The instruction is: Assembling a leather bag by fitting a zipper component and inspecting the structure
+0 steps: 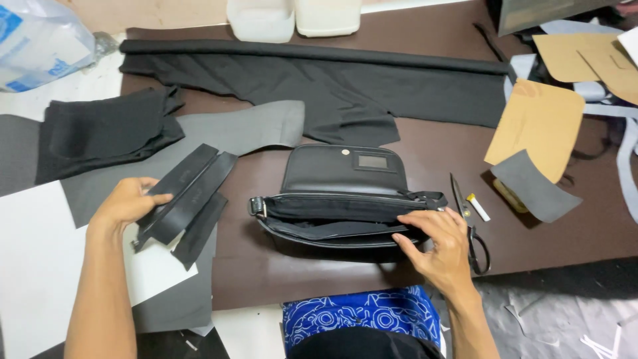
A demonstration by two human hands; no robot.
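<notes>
Half bag (342, 199) interior hidden w/ right hand (438, 246).

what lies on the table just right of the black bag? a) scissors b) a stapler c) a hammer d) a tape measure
a: black-handled scissors lie on the brown table beside the black bag, close to the right hand that rests on the bag's open edge.
</notes>
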